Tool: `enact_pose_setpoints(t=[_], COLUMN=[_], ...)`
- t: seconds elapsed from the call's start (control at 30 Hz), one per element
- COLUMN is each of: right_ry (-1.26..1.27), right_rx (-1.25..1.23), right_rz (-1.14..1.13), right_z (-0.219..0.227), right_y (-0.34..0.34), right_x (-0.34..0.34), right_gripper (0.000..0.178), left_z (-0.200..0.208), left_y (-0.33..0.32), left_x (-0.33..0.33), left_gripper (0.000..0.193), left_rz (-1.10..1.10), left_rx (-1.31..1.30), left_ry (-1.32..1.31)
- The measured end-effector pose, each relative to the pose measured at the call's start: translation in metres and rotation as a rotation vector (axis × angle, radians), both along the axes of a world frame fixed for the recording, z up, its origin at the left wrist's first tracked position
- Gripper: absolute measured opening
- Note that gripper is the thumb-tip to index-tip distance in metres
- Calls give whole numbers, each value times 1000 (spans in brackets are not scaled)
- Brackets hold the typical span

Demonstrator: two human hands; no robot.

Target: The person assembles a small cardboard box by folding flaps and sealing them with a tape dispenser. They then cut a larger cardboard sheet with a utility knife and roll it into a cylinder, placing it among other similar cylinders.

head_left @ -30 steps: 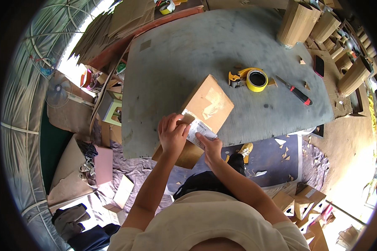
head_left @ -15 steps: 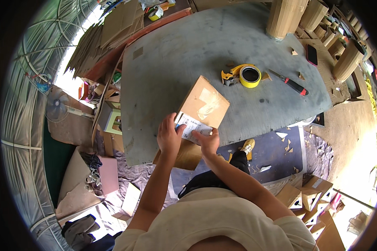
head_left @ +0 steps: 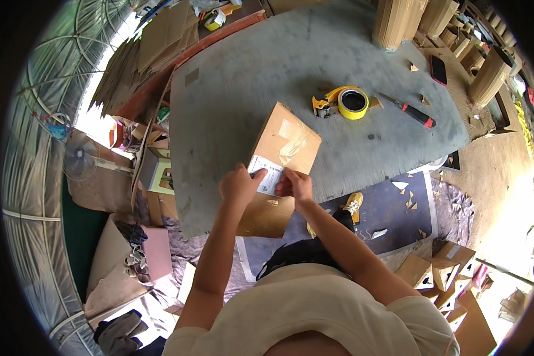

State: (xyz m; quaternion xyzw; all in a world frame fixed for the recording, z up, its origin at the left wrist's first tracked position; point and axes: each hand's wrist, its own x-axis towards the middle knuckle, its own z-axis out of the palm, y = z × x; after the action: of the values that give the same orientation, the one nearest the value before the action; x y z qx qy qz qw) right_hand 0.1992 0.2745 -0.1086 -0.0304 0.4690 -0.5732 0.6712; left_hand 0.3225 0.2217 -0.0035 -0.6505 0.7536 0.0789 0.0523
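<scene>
Across the grey desk (head_left: 237, 77) lie a tape roll (head_left: 354, 114) and a knife (head_left: 410, 110); the cardboard box (head_left: 273, 133) is over the near edge. The left hand (head_left: 238, 187) grips the box's left side, thumb on the white label (head_left: 270, 176); the right hand (head_left: 295, 185) curls at the label's edge, its hold unclear.

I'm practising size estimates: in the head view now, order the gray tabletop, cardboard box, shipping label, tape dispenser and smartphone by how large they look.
1. Gray tabletop
2. Cardboard box
3. Shipping label and tape dispenser, unranked: they look close, and the left hand covers part of the label
4. Smartphone
</scene>
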Motion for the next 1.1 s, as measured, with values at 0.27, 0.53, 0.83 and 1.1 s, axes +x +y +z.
enact_pose_setpoints(t=[0.27, 0.53, 0.83, 1.1], right_ry=[808, 1460, 1357, 1403], right_rx=[-197, -438, -665, -347], right_rz=[-172, -153, -22, -80], right_z=[33, 45, 48, -40], right_y=[-2, -72, -73, -68], right_x=[17, 56, 65, 15], right_gripper=[28, 71, 82, 78], left_z=[-1, -14, -36, -40], left_y=[-12, -12, 0, -8], left_x=[-1, 42, 54, 55], left_gripper=[63, 65, 88, 86], left_rz=[20, -18, 57, 59], left_rx=[-43, 277, 445, 454], left_ry=[68, 837, 1320, 1213])
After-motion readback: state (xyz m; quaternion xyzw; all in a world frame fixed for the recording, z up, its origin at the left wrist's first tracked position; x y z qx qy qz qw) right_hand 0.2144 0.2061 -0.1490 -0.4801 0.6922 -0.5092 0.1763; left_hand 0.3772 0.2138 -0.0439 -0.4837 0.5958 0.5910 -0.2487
